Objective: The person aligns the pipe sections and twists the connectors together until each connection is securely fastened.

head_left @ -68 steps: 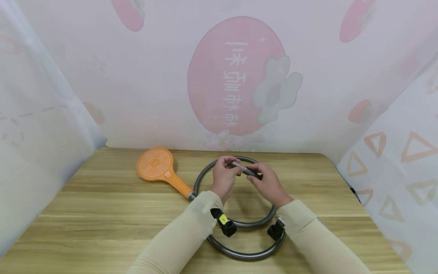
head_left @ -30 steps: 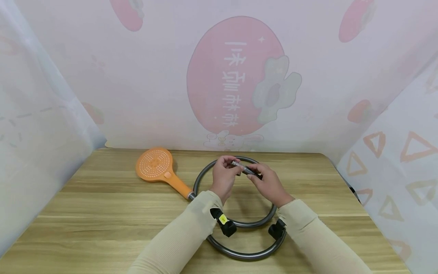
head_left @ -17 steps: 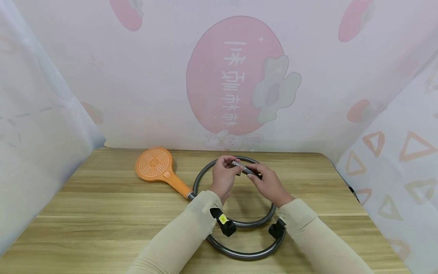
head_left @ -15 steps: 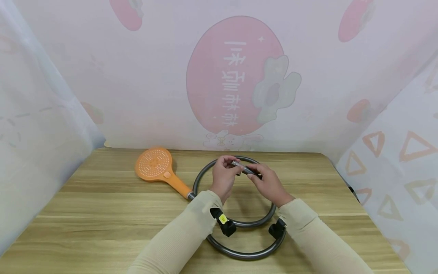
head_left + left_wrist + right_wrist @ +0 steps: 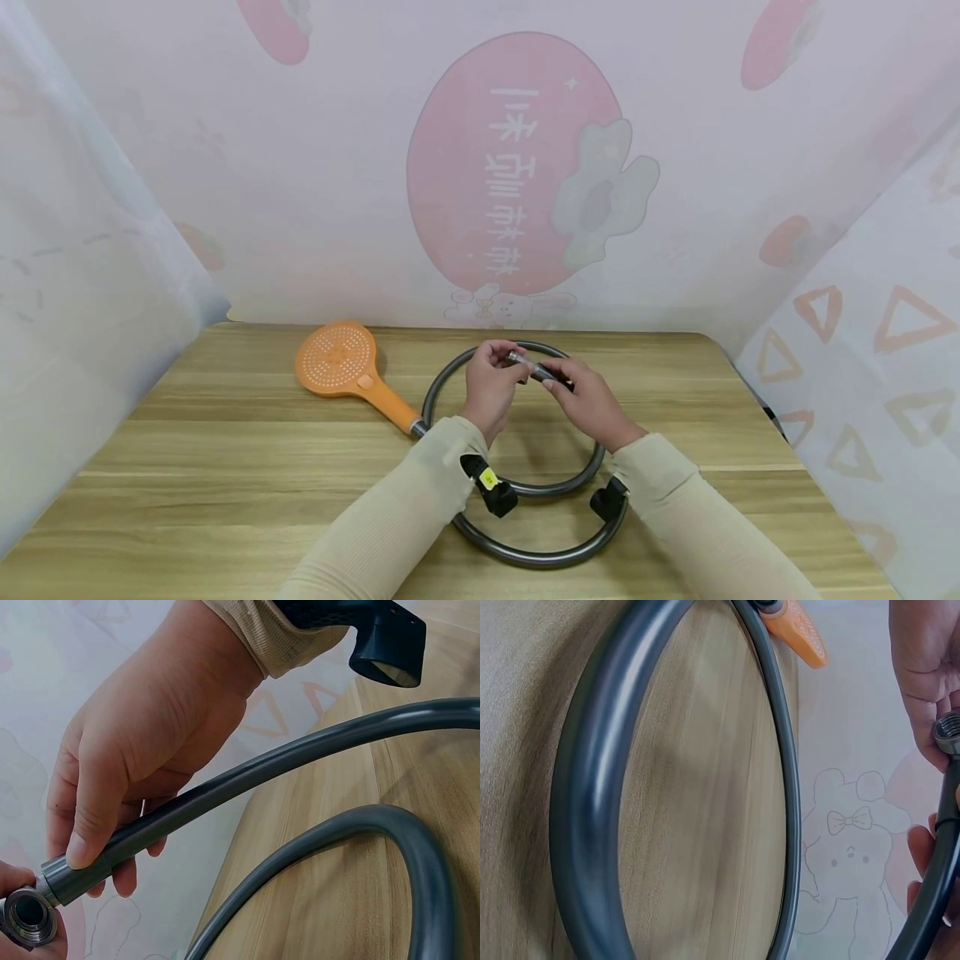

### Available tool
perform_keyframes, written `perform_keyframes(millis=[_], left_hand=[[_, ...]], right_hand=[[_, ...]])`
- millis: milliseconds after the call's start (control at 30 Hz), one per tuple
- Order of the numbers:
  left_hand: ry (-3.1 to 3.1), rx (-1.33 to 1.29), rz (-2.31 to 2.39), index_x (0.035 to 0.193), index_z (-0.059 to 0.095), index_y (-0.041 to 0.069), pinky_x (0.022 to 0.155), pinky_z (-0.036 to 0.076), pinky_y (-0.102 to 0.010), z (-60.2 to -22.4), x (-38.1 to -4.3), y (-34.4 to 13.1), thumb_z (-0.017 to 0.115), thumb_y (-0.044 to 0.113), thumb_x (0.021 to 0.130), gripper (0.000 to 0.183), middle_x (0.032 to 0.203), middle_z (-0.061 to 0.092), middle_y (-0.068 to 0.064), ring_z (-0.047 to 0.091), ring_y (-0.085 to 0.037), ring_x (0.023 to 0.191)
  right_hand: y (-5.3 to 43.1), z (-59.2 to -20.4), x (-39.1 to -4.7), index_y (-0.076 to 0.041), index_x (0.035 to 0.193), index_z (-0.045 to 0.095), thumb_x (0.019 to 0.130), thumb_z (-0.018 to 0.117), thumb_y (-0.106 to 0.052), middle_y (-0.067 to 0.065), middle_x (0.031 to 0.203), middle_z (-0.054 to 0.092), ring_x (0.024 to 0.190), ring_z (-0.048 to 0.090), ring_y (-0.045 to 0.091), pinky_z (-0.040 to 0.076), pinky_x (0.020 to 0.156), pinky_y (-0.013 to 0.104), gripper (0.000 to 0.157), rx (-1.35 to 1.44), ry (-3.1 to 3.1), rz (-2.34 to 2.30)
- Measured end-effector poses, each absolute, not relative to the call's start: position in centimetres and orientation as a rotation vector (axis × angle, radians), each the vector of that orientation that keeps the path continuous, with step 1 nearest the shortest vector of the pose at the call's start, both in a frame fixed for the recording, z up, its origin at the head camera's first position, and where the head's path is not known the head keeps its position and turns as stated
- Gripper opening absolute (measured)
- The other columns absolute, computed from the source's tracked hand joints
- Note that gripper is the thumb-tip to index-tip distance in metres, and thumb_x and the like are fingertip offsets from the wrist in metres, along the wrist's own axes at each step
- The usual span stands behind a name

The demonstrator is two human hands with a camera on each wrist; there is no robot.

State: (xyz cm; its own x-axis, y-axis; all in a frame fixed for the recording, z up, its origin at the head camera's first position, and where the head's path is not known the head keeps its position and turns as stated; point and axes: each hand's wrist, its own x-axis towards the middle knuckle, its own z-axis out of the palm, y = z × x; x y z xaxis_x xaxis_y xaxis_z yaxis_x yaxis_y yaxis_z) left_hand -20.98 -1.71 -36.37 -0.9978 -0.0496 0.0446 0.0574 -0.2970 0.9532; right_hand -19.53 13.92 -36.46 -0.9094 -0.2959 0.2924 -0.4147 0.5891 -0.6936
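Observation:
In the head view my left hand [image 5: 489, 390] pinches the metal nut [image 5: 514, 357] at the free end of a dark grey shower hose [image 5: 547, 560]. Just to the right, my right hand [image 5: 594, 404] grips the hose below that nut, both hands held above the table. The left wrist view shows the right hand [image 5: 142, 735] with its thumb on the hose's collar [image 5: 71, 877], and the threaded opening of the nut [image 5: 30, 913] facing the camera. At the hose's other end an orange shower head [image 5: 337, 360] lies face up, joined to it.
The hose lies in loops on the wooden table [image 5: 225, 500] beneath my hands and forearms. Each wrist carries a small black camera [image 5: 498, 497]. A printed pale curtain [image 5: 315, 183] rises behind the table and along both sides.
Both hands stay almost where they were, still holding the hose end. The head view has tilted very slightly; the shower head and the hose loops look unmoved.

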Motion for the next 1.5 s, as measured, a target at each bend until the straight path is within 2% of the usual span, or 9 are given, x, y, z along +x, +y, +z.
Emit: perform_keyframes(millis=[233,400,633,767,1033,1233,1333,1500], left_hand=[[-1.814,-0.024,-2.483,0.107,0.055,0.001,0.07,0.051,-0.024,-36.45,-20.96,-1.73,0.068,-0.01,0.081,0.03,0.103,0.063,-0.01,0.059,-0.016,0.087],[-1.814,-0.031,-2.483,0.111,0.053,-0.004,0.07,0.051,-0.024,-36.44,-20.94,-1.7,0.067,-0.01,0.082,0.033,0.103,0.063,-0.011,0.059,-0.016,0.087],[-1.806,-0.023,-2.499,0.108,0.055,-0.001,0.071,0.051,-0.023,-36.36,-20.98,-1.61,0.068,-0.011,0.081,0.031,0.115,0.059,-0.024,0.058,-0.016,0.087],[-1.797,-0.024,-2.504,0.108,0.055,-0.001,0.071,0.05,-0.023,-36.33,-20.95,-1.62,0.067,-0.011,0.081,0.031,0.117,0.058,-0.026,0.058,-0.016,0.087],[-1.818,-0.016,-2.488,0.111,0.054,-0.004,0.071,0.051,-0.023,-36.37,-20.93,-1.67,0.067,-0.01,0.082,0.033,0.11,0.062,-0.019,0.058,-0.016,0.088],[-1.826,-0.018,-2.483,0.11,0.055,-0.001,0.072,0.051,-0.024,-36.34,-20.94,-1.66,0.068,-0.009,0.082,0.031,0.112,0.061,-0.02,0.059,-0.017,0.089],[-1.825,-0.017,-2.489,0.11,0.054,-0.002,0.073,0.051,-0.024,-36.33,-20.94,-1.66,0.067,-0.009,0.082,0.032,0.112,0.061,-0.019,0.059,-0.017,0.089],[-1.825,-0.017,-2.491,0.114,0.052,-0.005,0.074,0.051,-0.024,-36.3,-20.98,-1.65,0.067,-0.008,0.083,0.034,0.105,0.062,-0.011,0.059,-0.017,0.089]], right_hand=[[13.99,-36.36,-19.54,-0.001,0.128,0.058,0.099,0.054,-0.01,0.013,0.113,0.058,0.098,0.058,0.024,0.051,0.079,0.038,0.031,0.596,-2.699,1.221],[14.05,-36.34,-19.6,-0.002,0.129,0.057,0.1,0.053,-0.011,0.014,0.115,0.058,0.098,0.059,0.024,0.051,0.08,0.038,0.031,0.599,-2.718,1.225],[14.05,-36.24,-19.63,-0.002,0.131,0.055,0.1,0.051,-0.011,0.014,0.115,0.058,0.094,0.058,0.022,0.05,0.077,0.036,0.032,0.589,-2.747,1.217],[14.05,-36.16,-19.61,-0.002,0.132,0.055,0.101,0.05,-0.011,0.015,0.116,0.057,0.094,0.057,0.023,0.049,0.077,0.036,0.033,0.589,-2.759,1.223],[14.06,-36.27,-19.7,-0.001,0.132,0.054,0.101,0.051,-0.011,0.015,0.118,0.057,0.1,0.058,0.024,0.05,0.081,0.039,0.034,0.597,-2.762,1.229],[14.02,-36.23,-19.72,0.0,0.132,0.054,0.1,0.052,-0.012,0.015,0.119,0.057,0.105,0.058,0.026,0.051,0.086,0.044,0.034,0.56,-2.746,1.253],[14.03,-36.18,-19.66,0.0,0.132,0.054,0.098,0.056,-0.012,0.015,0.119,0.056,0.104,0.057,0.027,0.051,0.084,0.043,0.036,0.539,-2.718,1.273],[14.02,-35.97,-19.48,0.0,0.13,0.055,0.092,0.066,-0.012,0.017,0.117,0.056,0.102,0.058,0.029,0.051,0.081,0.041,0.041,0.516,-2.671,1.276]])
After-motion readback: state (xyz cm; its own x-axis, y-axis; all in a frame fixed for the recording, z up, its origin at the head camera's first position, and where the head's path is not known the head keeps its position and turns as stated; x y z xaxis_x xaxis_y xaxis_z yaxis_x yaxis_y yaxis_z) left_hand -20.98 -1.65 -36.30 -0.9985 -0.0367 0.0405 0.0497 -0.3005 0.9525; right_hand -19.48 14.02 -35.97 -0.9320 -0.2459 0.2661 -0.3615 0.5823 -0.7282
